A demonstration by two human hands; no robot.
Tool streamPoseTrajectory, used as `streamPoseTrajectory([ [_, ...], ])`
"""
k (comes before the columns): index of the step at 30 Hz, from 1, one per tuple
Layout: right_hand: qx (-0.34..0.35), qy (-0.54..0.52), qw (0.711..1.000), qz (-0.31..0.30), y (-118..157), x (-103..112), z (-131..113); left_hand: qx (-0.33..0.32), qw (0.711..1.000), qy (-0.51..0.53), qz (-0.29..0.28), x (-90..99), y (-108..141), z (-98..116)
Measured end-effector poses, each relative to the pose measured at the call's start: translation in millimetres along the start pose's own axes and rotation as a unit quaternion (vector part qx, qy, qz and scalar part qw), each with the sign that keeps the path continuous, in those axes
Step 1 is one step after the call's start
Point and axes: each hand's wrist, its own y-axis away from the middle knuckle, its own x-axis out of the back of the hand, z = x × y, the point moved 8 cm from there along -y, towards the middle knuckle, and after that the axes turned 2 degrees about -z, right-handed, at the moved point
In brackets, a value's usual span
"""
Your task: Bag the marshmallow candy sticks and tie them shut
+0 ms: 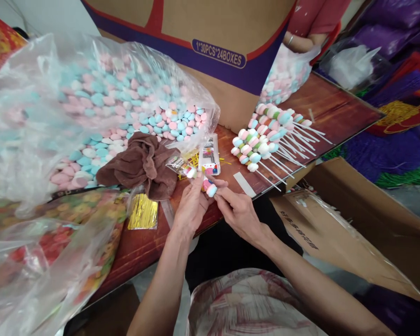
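A marshmallow skewer (210,189) in a clear printed wrapper (177,163) lies slanted between my hands, its blue-and-white end towards me. My left hand (192,207) is closed around its middle, thumb on top. At the near end, my right hand (240,212) is closed in a pinch; whether the stick or the wrapper's edge is between those fingertips is hidden. Just beyond my hands are a stack of printed clear wrappers (210,156) and loose gold twist ties (192,161). A crumpled brown cloth (143,165) lies left of them, with a packet of gold ties (143,212) below it.
A large clear bag of pastel marshmallows (126,102) fills the left, with a bag of colourful gummies (56,247) nearer me. Finished-looking skewers (262,140) are piled at right. A big carton (227,28) stands behind; an open carton (322,233) sits lower right. Another person's arm (301,42) shows behind.
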Motion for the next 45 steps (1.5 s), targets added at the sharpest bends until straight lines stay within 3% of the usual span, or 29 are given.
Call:
streamPoseTrajectory([
  [3,-0.027,-0.049,0.998,0.032,0,5,7,0.011,1.0,0.003,0.005,0.7,5,-3],
  [8,-0.032,-0.046,0.997,0.062,1,12,9,-0.07,0.991,-0.05,0.107,14.6,19,5],
  [17,0.017,-0.031,0.997,0.073,4,8,-1,-0.082,0.983,-0.08,0.142,21.2,17,6],
  [21,0.011,-0.02,0.996,0.091,6,10,0,-0.104,0.985,-0.061,0.126,18.3,14,7],
  [25,0.012,0.02,0.992,0.121,7,16,1,-0.125,0.987,-0.068,0.074,11.0,14,12],
  [30,0.107,0.127,0.982,0.093,7,13,-11,-0.049,0.998,-0.012,0.044,11.0,14,11],
  [34,0.153,0.206,0.963,0.084,8,8,-19,-0.051,0.997,-0.029,0.045,9.5,18,8],
  [39,0.137,0.179,0.971,0.083,5,9,-20,-0.056,0.997,-0.031,0.048,10.6,22,4],
  [45,0.115,0.14,0.979,0.09,6,8,-15,-0.08,0.995,0.009,0.059,13.3,14,15],
])
